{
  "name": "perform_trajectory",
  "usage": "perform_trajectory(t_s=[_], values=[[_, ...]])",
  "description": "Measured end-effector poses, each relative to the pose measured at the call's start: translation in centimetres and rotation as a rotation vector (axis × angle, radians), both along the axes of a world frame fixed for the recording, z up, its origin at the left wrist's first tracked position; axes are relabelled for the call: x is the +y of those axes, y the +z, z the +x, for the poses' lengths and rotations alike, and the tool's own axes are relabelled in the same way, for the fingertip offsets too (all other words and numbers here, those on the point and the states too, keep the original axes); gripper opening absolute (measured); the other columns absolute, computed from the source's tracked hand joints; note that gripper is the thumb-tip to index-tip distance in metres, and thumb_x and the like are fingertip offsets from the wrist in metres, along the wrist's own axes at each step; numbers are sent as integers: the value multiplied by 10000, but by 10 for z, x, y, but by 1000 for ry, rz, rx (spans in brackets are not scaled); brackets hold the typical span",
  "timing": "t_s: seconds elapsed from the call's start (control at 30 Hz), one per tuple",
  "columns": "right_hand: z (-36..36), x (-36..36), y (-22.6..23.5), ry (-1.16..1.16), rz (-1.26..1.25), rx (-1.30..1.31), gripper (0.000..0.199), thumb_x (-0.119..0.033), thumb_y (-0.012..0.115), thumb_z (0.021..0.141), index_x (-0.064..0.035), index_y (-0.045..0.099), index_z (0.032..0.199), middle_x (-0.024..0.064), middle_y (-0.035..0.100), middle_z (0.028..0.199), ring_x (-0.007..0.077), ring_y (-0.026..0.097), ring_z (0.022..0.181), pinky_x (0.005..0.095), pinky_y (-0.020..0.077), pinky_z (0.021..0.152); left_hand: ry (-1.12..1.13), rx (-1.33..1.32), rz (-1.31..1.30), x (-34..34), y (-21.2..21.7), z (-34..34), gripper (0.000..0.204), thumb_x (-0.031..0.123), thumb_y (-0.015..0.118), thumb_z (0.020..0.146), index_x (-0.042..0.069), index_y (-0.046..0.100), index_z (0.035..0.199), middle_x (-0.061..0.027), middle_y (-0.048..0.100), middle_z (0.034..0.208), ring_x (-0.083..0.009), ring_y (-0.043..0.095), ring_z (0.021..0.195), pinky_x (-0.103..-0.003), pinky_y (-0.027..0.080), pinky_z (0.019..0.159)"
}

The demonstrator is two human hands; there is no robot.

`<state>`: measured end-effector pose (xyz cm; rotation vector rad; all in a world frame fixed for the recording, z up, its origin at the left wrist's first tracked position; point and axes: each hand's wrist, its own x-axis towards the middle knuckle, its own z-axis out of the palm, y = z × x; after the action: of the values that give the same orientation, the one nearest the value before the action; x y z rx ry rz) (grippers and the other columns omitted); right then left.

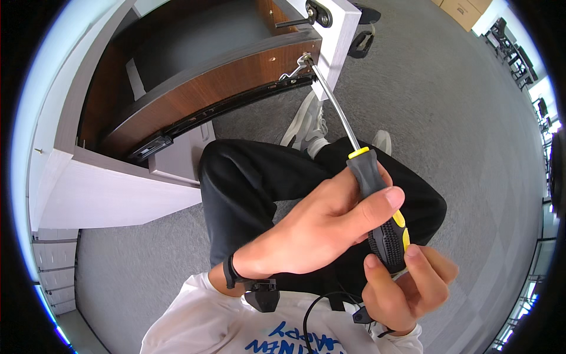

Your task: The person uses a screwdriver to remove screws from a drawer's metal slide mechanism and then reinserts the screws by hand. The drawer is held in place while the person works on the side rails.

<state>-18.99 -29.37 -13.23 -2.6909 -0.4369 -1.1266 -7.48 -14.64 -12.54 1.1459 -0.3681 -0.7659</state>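
Left hand [321,227] clamps round the screwdriver [366,169] — right hand [407,289] pinches its butt end [390,256], shaft [337,108] pointing away.

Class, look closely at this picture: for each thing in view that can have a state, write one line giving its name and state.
Drawer: pulled open.
Drawer slide: extended.
Screwdriver: held at a slant, tip at the front end of the drawer's side.
Left hand: closed around the screwdriver handle.
Right hand: fingertips on either side of the handle's end.
Wristband: fastened around the left wrist.
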Motion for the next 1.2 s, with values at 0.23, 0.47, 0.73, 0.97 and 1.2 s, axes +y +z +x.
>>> perform_trajectory(t_s=[0.23, 0.47, 0.73, 0.97, 1.2], values=[[-8, 0, -6, -8, 582, 125, 752, -489, 787, 814, -25, 493, 1328, 150, 560, 1207, 259, 612, 1068, 312, 519, 802, 39, -12, -43, -4, 1, -1, 482, 497, 538, 967, 34, 532, 1097, -13, 555, 870, -58, 508, 698, -198, 399, 607], [-10, 0, -5, -23, 672, 222, 517, -343, 722, 915, 46, 541, 1201, 117, 593, 987, 133, 649, 598, 197, 511, 527, 98, -54, -75, -9, -3, -1, 470, 466, 520, 942, 19, 555, 1083, -29, 565, 887, -77, 526, 786, -223, 410, 654], [-1, 10, 5, -33, 459, 90, 492, -270, 776, 881, 58, 578, 1190, 135, 607, 950, 204, 649, 690, 271, 517, 592, 16, 38, -62, 2, 7, 2, 585, 598, 524, 937, 28, 544, 1064, 5, 549, 798, -33, 461, 594, -176, 327, 513], [1, -4, 14, 68, 80, 103, 528, -72, 784, 840, -79, 553, 1315, 185, 630, 1067, 250, 565, 764, 311, 433, 583, 26, 70, -151, -10, -3, -2, 624, 637, 535, 926, 26, 526, 1053, -6, 548, 779, -39, 466, 586, -174, 328, 505], [2, -10, 16, 86, -12, 89, 573, -27, 793, 806, -176, 554, 1305, 187, 588, 1174, 266, 578, 849, 323, 453, 642, 120, 75, -142, 0, 3, -7, 559, 517, 576, 954, -9, 531, 1136, -72, 611, 840, -91, 567, 580, -197, 420, 491]])
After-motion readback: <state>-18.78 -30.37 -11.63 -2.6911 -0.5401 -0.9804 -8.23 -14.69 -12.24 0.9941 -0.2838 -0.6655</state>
